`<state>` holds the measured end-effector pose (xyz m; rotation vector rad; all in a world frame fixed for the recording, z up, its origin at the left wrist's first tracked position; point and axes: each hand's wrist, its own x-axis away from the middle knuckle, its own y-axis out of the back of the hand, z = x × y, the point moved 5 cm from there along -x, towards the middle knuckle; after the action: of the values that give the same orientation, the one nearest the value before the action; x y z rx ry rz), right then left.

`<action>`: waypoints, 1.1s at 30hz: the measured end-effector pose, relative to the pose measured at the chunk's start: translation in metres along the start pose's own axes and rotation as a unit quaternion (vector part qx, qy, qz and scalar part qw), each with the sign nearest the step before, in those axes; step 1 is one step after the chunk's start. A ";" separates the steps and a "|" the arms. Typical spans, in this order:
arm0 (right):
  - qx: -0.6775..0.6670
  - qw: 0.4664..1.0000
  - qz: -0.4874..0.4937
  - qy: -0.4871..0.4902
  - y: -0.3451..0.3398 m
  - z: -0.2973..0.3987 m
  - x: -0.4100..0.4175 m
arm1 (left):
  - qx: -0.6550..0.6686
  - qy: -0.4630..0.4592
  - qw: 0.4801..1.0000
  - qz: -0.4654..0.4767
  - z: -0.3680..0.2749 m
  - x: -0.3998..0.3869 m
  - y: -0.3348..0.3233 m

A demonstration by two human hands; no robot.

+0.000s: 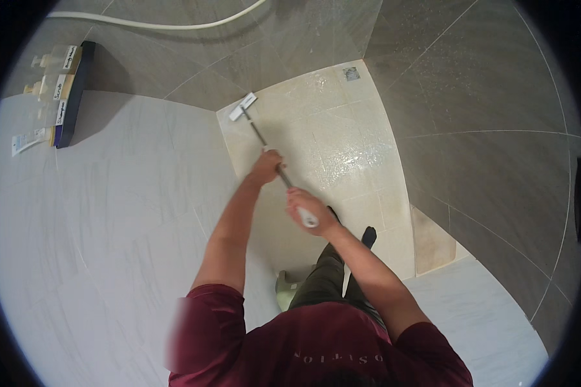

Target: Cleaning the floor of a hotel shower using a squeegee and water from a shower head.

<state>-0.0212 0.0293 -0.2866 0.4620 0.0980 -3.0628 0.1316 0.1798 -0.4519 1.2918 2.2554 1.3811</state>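
Both my hands are around the metal pole of a long-handled floor scrubber. My left hand grips partway down the pole. Nearer my body, my right hand wraps the white grip at the upper end. The scrubber's flat white head rests at the far left corner of the beige tiled floor, close to the walls. Whether its underside has bristles or a blade is hidden. Wet, shiny patches cover part of the floor right of the pole.
A square metal drain lies in the far right corner. On the left wall, a dark shelf holds several pump bottles and a tube. A white hose hangs above. Beside my legs stands a green container, partly hidden.
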 end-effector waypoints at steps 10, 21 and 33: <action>0.051 0.993 0.024 -0.108 -0.088 0.006 -0.006 | -0.049 0.071 0.996 0.035 0.035 0.074 0.021; 0.071 0.977 0.016 -0.201 0.148 0.191 0.105 | 0.317 0.011 0.944 -0.090 -0.292 0.053 -0.094; 0.108 0.984 -0.103 -0.098 0.166 0.133 0.095 | 0.221 -0.121 0.956 -0.149 -0.257 -0.060 -0.062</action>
<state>-0.1427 -0.1487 -0.1971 0.1624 -0.2090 -3.3196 -0.0120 -0.0376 -0.3770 1.0915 2.5301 0.5997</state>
